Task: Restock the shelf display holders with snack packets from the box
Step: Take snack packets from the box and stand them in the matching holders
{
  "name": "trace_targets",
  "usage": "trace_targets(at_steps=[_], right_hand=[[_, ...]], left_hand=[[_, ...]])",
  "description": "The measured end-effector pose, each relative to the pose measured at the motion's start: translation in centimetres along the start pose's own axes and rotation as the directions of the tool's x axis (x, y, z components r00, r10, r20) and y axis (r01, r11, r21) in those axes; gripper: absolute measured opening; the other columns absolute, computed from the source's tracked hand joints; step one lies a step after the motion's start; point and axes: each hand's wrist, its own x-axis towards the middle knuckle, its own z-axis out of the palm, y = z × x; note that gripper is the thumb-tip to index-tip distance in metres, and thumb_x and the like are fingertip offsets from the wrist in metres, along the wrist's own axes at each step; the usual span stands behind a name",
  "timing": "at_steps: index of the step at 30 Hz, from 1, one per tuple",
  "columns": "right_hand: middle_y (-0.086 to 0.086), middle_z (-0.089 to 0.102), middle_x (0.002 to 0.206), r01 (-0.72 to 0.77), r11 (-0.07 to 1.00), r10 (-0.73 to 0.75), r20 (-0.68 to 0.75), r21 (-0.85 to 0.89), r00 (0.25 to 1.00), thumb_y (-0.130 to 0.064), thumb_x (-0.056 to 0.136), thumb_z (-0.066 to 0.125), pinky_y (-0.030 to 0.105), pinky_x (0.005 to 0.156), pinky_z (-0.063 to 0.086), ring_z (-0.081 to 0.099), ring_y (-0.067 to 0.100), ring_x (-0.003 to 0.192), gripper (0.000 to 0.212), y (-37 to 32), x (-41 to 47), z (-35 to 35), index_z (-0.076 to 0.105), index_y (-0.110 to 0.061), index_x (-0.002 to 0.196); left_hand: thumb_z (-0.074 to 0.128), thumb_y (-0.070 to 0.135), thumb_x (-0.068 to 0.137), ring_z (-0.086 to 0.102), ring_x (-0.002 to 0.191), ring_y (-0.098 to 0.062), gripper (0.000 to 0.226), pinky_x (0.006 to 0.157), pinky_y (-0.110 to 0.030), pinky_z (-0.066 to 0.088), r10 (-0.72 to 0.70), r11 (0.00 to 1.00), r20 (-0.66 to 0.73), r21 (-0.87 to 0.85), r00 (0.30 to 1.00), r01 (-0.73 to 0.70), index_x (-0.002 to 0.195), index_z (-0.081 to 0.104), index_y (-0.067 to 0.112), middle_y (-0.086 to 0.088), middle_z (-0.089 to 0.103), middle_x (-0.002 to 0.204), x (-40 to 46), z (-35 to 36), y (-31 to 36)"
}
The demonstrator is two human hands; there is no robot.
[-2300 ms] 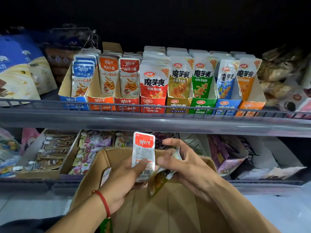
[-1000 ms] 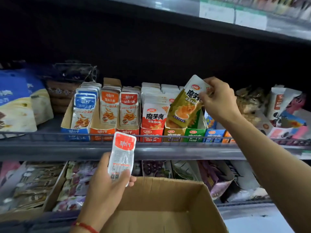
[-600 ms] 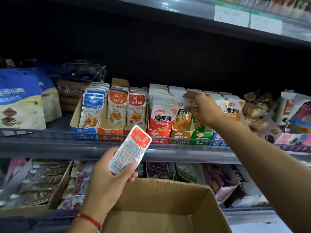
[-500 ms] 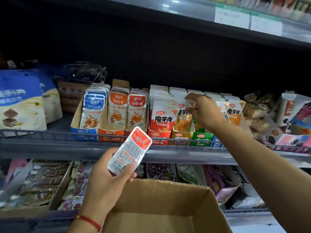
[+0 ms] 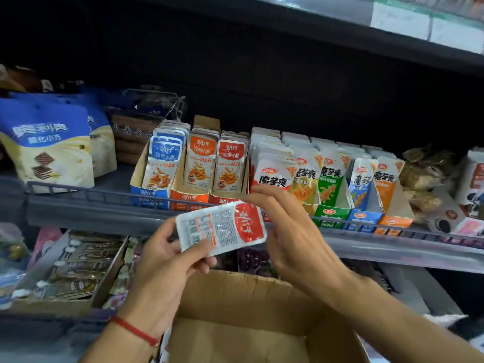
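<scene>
Holders (image 5: 332, 213) look nearly full; left hand (image 5: 167, 268) pinches 1 red packet (image 5: 222, 227) not yet shelved, right hand (image 5: 293, 239) open beside it.

The scene is dim, with the back of the shelf bay nearly black, while light from above catches the price-label strip (image 5: 429, 24) at top right and puts a soft sheen on the grey shelf rail (image 5: 392, 247). The wide-angle lens bends the shelves into a tilt and curve toward the edges. Packets at the far left and right are soft and smeared, and the right hand (image 5: 296, 231) is slightly blurred.
</scene>
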Motion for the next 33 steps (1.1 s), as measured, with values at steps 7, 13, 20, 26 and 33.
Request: trace_targets(at_steps=[7, 13, 20, 26, 33], right_hand=[[-0.010, 0.065, 0.130, 0.148, 0.989, -0.146, 0.120, -0.009, 0.982, -0.035, 0.098, 0.055, 0.023, 0.098, 0.051, 0.057, 0.003, 0.117, 0.032, 1.3, 3.0, -0.9, 0.067, -0.026, 0.126], [-0.026, 0.052, 0.086, -0.065, 0.997, 0.062, -0.067, -0.043, 0.996, -0.038, 0.098, 0.058, 0.005, 0.059, 0.041, 0.052, -0.008, 0.072, 0.018, 0.4, 9.5, -4.9, 0.059, -0.024, 0.110], [0.001, 0.065, 0.114, -0.278, 0.895, 0.351, 0.166, -0.348, 0.922, -0.034, 0.097, 0.064, 0.050, 0.089, 0.057, 0.065, 0.025, 0.104, 0.015, 3.5, 18.6, -4.1, 0.057, -0.036, 0.110], [-0.001, 0.065, 0.113, -0.338, 0.836, 0.477, 0.266, -0.432, 0.838, -0.035, 0.092, 0.072, 0.046, 0.088, 0.058, 0.065, 0.022, 0.099, 0.013, 4.1, 21.2, -0.8, 0.059, -0.032, 0.089], [0.001, 0.069, 0.105, -0.403, 0.807, 0.527, 0.218, -0.431, 0.821, -0.033, 0.090, 0.075, 0.046, 0.088, 0.058, 0.068, 0.023, 0.095, 0.021, 5.0, 21.4, 0.4, 0.065, -0.023, 0.105]], left_hand=[[0.068, 0.006, 0.077, 0.063, 0.056, -0.021, 0.049, 0.045, -0.025, 0.054, -0.173, 0.944, 0.070, -0.271, 0.982, 0.186, 0.126, 0.062, 0.007, -0.026, 0.073, 0.089, 0.5, -1.2, 1.9], [0.062, 0.033, 0.087, 0.067, 0.067, -0.025, 0.041, 0.068, -0.037, 0.051, -0.077, 0.968, -0.021, -0.243, 0.997, 0.070, 0.126, 0.061, 0.017, -0.023, 0.075, 0.104, 1.0, -1.9, 3.4], [0.059, 0.020, 0.099, 0.068, 0.072, -0.025, 0.026, 0.070, -0.038, 0.052, -0.085, 0.985, -0.106, -0.162, 0.991, 0.067, 0.123, 0.066, 0.014, -0.015, 0.077, 0.105, 1.7, -2.5, 2.9], [0.058, 0.017, 0.098, 0.068, 0.072, -0.025, 0.022, 0.068, -0.036, 0.053, -0.071, 0.990, -0.120, -0.133, 0.990, 0.055, 0.117, 0.069, 0.013, -0.014, 0.077, 0.101, 2.1, -3.1, 2.8], [0.058, 0.012, 0.098, 0.068, 0.071, -0.026, 0.019, 0.066, -0.036, 0.055, -0.062, 0.995, -0.138, -0.088, 0.988, 0.050, 0.113, 0.070, 0.012, -0.016, 0.077, 0.098, 2.5, -3.5, 2.7]])
